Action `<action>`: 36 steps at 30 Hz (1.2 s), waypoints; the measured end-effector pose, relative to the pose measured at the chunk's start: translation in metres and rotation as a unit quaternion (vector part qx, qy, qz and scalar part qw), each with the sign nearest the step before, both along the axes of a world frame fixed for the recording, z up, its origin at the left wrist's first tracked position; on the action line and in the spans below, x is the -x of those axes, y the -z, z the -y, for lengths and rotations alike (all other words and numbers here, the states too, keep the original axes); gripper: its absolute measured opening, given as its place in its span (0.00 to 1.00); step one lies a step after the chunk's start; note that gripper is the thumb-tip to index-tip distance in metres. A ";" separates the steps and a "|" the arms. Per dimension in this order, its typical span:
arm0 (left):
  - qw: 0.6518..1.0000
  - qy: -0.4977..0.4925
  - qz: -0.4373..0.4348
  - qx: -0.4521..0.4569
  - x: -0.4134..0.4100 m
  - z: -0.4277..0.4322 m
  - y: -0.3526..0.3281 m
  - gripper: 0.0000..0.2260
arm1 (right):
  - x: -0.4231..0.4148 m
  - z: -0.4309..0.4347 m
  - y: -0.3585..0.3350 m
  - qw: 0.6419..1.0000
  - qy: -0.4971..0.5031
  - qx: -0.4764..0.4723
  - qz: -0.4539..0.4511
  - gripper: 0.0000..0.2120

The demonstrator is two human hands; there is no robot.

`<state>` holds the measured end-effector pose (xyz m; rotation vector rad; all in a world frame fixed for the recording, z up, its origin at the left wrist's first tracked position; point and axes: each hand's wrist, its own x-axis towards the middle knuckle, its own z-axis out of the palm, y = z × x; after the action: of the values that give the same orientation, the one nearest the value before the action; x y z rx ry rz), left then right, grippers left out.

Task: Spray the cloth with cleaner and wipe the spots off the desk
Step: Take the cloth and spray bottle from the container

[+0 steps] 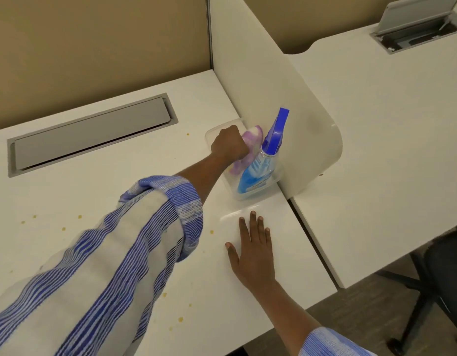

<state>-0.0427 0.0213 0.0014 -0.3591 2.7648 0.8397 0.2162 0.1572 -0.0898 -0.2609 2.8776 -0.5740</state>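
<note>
A clear plastic tray (214, 131) stands at the desk's right side against a white divider. In it lie a purple-and-white cloth (251, 142) and a spray bottle (263, 165) of blue cleaner with a blue trigger head. My left hand (229, 146) reaches into the tray with its fingers curled round the cloth. My right hand (250, 249) rests flat on the white desk (134, 160) just in front of the tray, fingers straight. Several small yellow-brown spots (63, 228) dot the desk on the left and near the front edge.
A grey cable hatch (91, 136) is set into the desk at the back left. A curved white divider (286, 104) separates this desk from the neighbouring desk (389, 140) on the right. A dark office chair (443, 273) stands at the lower right.
</note>
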 end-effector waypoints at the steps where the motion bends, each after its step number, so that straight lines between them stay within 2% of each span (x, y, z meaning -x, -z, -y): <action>1: 1.000 -0.007 -0.015 -0.016 -0.005 0.004 -0.010 0.20 | 0.000 0.000 -0.001 1.000 -0.002 0.001 0.002 0.36; 5: 0.993 -0.045 -0.073 -0.079 -0.046 0.034 -0.059 0.13 | 0.007 0.003 -0.016 0.999 -0.003 -0.008 0.053 0.40; 8: 0.985 -0.078 -0.087 -0.124 -0.091 0.061 -0.087 0.11 | 0.012 0.004 -0.033 0.996 0.023 0.011 0.084 0.37; 12: 0.975 -0.134 -0.058 -0.170 -0.161 0.105 -0.096 0.14 | 0.000 0.032 -0.080 0.991 0.041 0.110 0.059 0.42; 15: 0.969 -0.166 -0.016 -0.183 -0.213 0.132 -0.089 0.14 | -0.016 0.066 -0.119 0.977 -0.021 0.211 0.023 0.50; 17: 0.960 -0.186 0.013 -0.208 -0.247 0.145 -0.087 0.15 | -0.031 0.091 -0.135 0.969 -0.091 0.229 0.008 0.50; 19: 0.944 -0.211 0.036 -0.251 -0.279 0.158 -0.088 0.18 | -0.044 0.113 -0.142 0.960 -0.150 0.236 -0.005 0.42; 21: 0.924 -0.237 0.048 -0.296 -0.309 0.173 -0.091 0.21 | -0.055 0.131 -0.145 0.949 -0.184 0.255 0.010 0.28; 24: 0.895 -0.237 0.062 -0.373 -0.354 0.194 -0.092 0.24 | -0.070 0.151 -0.151 0.937 -0.181 0.293 0.063 0.13; 27: 0.878 -0.224 0.073 -0.417 -0.396 0.211 -0.085 0.24 | -0.088 0.168 -0.164 0.920 -0.147 0.345 0.115 0.14; 31: 0.866 -0.214 0.069 -0.446 -0.443 0.232 -0.076 0.17 | -0.104 0.185 -0.166 0.923 -0.142 0.312 0.177 0.08; 33: 0.874 -0.227 0.052 -0.427 -0.461 0.243 -0.073 0.11 | -0.110 0.190 -0.169 0.918 -0.139 0.312 0.199 0.08; 36: 0.904 -0.245 0.020 -0.349 -0.483 0.260 -0.073 0.07 | -0.118 0.198 -0.178 0.911 -0.109 0.318 0.240 0.09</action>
<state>0.4399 -0.2388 0.0746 -0.9114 2.1370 1.8195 0.3342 -0.0406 0.0881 -0.4508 2.0830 -1.3062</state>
